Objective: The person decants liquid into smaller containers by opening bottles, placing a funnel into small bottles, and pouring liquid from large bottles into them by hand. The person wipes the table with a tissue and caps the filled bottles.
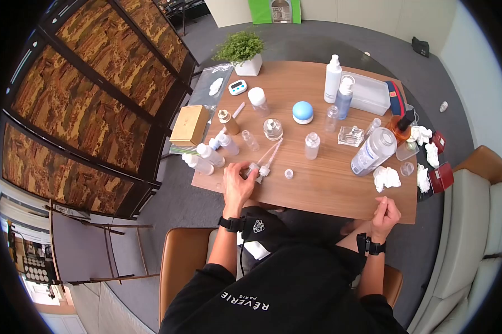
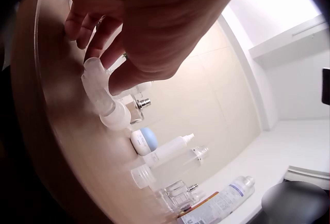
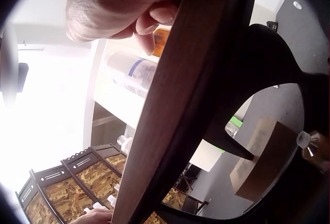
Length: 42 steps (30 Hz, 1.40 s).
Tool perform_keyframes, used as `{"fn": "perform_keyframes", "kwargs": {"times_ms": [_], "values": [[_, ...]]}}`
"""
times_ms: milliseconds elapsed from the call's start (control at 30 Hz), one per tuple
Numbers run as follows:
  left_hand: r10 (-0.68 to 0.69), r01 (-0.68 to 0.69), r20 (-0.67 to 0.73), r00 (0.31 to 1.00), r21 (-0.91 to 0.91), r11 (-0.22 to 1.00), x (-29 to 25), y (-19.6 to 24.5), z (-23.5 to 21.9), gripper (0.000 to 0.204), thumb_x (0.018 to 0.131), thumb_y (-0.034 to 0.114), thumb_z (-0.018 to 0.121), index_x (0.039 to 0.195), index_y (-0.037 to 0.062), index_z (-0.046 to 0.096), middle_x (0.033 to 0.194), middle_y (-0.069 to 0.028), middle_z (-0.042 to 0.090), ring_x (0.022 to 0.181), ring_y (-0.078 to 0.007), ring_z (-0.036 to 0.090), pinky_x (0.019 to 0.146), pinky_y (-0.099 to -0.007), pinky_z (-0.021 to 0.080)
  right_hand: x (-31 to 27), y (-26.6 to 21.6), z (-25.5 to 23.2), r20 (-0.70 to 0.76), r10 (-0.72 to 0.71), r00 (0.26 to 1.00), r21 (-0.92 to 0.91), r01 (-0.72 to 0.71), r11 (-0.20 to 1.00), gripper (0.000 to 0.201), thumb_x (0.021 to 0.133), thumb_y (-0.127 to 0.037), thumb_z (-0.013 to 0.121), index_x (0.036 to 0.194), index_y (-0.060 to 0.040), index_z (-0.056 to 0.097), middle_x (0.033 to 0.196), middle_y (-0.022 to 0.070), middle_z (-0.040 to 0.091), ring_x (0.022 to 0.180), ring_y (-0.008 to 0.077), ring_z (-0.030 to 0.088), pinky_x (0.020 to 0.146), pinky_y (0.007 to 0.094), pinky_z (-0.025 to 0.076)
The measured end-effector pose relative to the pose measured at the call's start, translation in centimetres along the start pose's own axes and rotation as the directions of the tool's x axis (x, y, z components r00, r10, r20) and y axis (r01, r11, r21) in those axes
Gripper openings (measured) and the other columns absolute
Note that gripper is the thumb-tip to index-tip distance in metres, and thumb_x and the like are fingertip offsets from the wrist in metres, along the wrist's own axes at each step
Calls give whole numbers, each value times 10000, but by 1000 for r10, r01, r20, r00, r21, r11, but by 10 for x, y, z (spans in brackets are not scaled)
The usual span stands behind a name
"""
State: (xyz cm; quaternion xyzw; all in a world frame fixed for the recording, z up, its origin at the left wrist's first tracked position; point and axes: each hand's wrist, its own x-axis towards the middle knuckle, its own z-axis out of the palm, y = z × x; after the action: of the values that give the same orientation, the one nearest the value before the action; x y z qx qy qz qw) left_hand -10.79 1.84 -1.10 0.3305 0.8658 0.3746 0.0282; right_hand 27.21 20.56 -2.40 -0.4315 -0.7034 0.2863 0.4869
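Thumb and fingers of my left hand (image 1: 239,186) pinch a clear plastic pump head (image 1: 254,166) near the table's front edge. In the left wrist view the left hand (image 2: 139,33) covers part of this translucent piece (image 2: 97,92), which has a white collar. Beside it lies another pump head (image 1: 264,171), and thin clear tubes (image 1: 274,152) extend toward a round glass bottle (image 1: 273,129). A small white cap (image 1: 289,173) is to the right. My right hand (image 1: 386,216) is empty at the front edge, its fingers loosely curled; the right wrist view shows this hand (image 3: 129,7) too.
Small bottles (image 1: 197,163) and a cardboard box (image 1: 188,126) are on the left. A clear bottle (image 1: 312,146) and a blue-topped round jar (image 1: 303,112) occupy the middle. On the right are a large bottle (image 1: 374,151), crumpled tissue (image 1: 386,178) and a plastic container (image 1: 367,93).
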Motion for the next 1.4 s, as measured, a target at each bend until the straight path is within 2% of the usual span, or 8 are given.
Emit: {"fn": "perform_keyframes", "kwargs": {"times_ms": [200, 267, 633, 867, 1167, 1267, 1300, 1400], "values": [[-10, 6, -62, 998, -59, 998, -7, 8, -3, 379, 820, 217, 852, 1114, 10, 731, 1033, -164, 680, 995, -359, 630, 898, -458, 512, 0, 0, 0, -2, 0, 1000, 6, 0, 1000, 248, 1035, -100, 571, 866, 12, 715, 594, 65, 530, 508, 148, 498, 516, 326, 357], [304, -283, -258, 917, 114, 952, -23, 30, -9, 347, 805, 173, 867, 1082, 15, 731, 1034, -160, 658, 962, -352, 628, 826, -431, 528, -2, 0, -1, -12, -11, 1000, 0, 11, 1000, 246, 1033, -96, 572, 863, 14, 711, 609, 73, 542, 515, 157, 501, 522, 327, 360], [305, -257, -189, 934, 241, 936, -31, 42, 24, 343, 777, 145, 868, 1035, -9, 702, 994, -178, 574, 970, -372, 544, 827, -466, 479, 1, 1, 0, -1, -30, 1000, 23, 30, 999, 232, 1018, -63, 577, 840, 26, 697, 624, 86, 534, 523, 161, 479, 527, 338, 343], [309, -286, -318, 896, 118, 951, -41, 57, 9, 295, 793, 135, 864, 1024, 8, 732, 984, -144, 687, 973, -337, 596, 853, -421, 513, 0, 7, 2, -17, -119, 993, 22, 119, 993, 274, 1064, -106, 554, 875, 15, 712, 543, -3, 462, 481, 73, 439, 490, 283, 316], [231, -282, -374, 898, -89, 955, -32, 93, -37, 297, 826, 95, 868, 1076, 4, 738, 934, -97, 698, 898, -213, 623, 848, -359, 514, -1, 3, -2, 31, 8, 999, 40, -10, 999, 218, 1009, -60, 570, 865, 10, 718, 617, 84, 556, 518, 162, 516, 522, 331, 365], [347, -436, -434, 832, -125, 891, -17, 103, -49, 317, 806, -1, 862, 1093, 0, 728, 982, -87, 686, 908, -187, 626, 849, -322, 514, -1, 5, -3, -3, -48, 999, -24, 48, 999, 196, 986, -38, 581, 843, 6, 709, 678, 131, 645, 551, 234, 595, 548, 353, 426], [372, -459, -421, 827, -124, 880, -11, 108, -56, 326, 802, -25, 858, 1099, -3, 724, 998, -87, 683, 912, -185, 628, 852, -315, 515, 1, 0, -1, -21, -107, 994, 14, 107, 994, 229, 1032, -90, 570, 891, 10, 721, 585, 32, 474, 519, 114, 454, 508, 311, 334], [417, -483, -335, 845, -144, 863, 4, 128, -72, 245, 842, -3, 838, 1056, -37, 724, 972, -88, 657, 942, -175, 611, 871, -296, 493, 4, -8, -2, -49, -126, 991, 2, 126, 992, 228, 1025, -74, 576, 868, 12, 718, 579, 43, 491, 500, 124, 466, 503, 313, 335]]}}
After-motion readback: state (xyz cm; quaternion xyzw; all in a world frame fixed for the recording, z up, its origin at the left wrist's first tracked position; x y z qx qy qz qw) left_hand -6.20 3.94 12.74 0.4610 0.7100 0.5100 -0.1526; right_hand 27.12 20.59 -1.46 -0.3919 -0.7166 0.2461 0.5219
